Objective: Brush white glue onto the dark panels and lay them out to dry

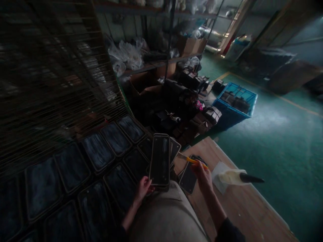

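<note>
Pinching black rounded-rectangle panel (159, 159) at twelve o'clock, left hand (144, 186)! Right hand (202, 173) grasping slim yellow-handled tool (192, 160), one o'clock. Whitish-streaked dark panels (97, 150), ten o'clock, look done; plain dark panels (187, 178), one o'clock, seemingly left.

leftmost panel (10, 206): cropped | wire rack (111, 115): blurred | right sleeve (229, 231): cropped

The left hand (145, 187) pinches while the right hand (202, 172), apart on its right, curls in a grip.
</note>
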Demonstrator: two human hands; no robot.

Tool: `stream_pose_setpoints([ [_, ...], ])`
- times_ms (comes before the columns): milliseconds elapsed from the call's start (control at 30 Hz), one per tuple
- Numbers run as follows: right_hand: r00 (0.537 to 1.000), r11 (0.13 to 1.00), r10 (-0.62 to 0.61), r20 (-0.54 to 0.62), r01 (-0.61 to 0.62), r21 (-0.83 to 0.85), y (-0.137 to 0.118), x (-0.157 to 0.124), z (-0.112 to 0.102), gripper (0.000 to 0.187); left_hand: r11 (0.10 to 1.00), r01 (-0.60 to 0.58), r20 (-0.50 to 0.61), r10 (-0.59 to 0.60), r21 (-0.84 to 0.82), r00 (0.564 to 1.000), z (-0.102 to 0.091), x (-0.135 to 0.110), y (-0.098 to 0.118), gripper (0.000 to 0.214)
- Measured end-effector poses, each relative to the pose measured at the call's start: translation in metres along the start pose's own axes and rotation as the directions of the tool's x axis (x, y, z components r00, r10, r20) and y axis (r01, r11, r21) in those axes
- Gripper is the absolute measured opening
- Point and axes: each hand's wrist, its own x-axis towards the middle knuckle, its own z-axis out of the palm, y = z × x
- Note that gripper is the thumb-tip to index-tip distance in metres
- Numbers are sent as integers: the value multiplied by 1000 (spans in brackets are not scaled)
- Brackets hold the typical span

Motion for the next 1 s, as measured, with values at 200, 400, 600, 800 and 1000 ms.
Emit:
stream_pose_setpoints([
  [200,869,790,-258,423,442,-426,-26,-7,113,31,999,-36,64,36,-15,997,-8,1,-3,52],
  [400,672,345,-253,696,735,-584,-32,16,161,27,998,-43,85,48,-53,995,-11,4,-7,54],
  [600,552,218,-263,791,833,-509,-35,41,194,34,996,-29,68,35,-88,997,-10,5,-8,52],
  [800,605,247,-215,767,793,-556,-21,52,199,41,996,-25,59,30,-84,998,-11,5,-8,48],
  [1000,578,269,-70,813,796,-543,-9,15,168,31,996,-16,63,21,-87,998,-12,3,-8,47],
])
